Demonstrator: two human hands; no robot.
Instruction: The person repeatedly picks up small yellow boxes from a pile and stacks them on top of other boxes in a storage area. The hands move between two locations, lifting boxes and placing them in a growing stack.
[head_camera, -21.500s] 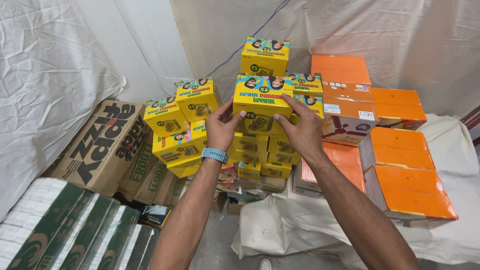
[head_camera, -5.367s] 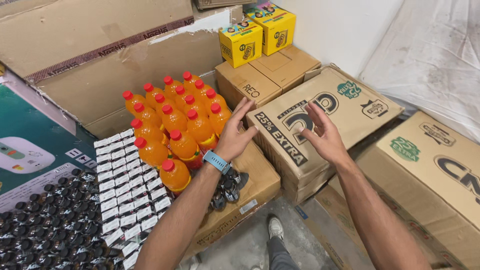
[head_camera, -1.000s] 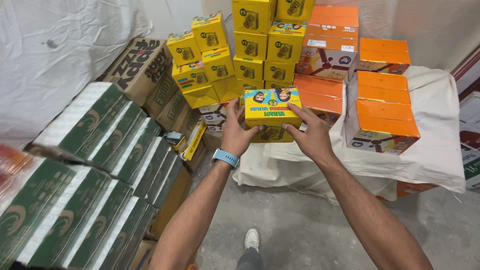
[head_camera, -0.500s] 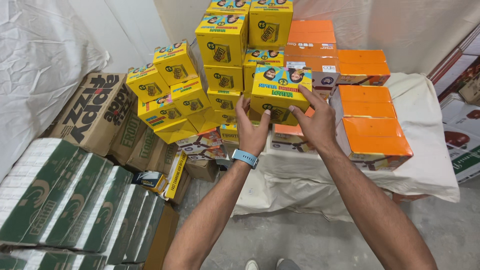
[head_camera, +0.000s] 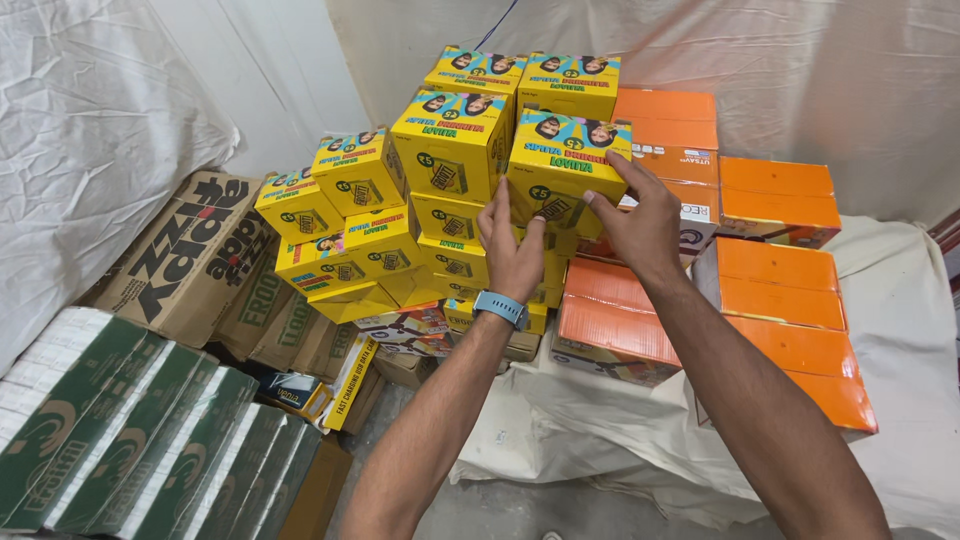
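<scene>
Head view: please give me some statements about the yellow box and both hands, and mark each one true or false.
1. Both hands hold one yellow box. True: the left hand is at its lower left, the right hand at its right side.
2. The left wrist wears a blue band. True.
3. The orange boxes stand left of the yellow stack. False: they stand to its right.
4. The held box rests on the floor. False: it is up at the stack's upper rows.
5. Green-sided cartons lie at the lower left. True.
6. The right hand is empty. False: its fingers grip the box.
</scene>
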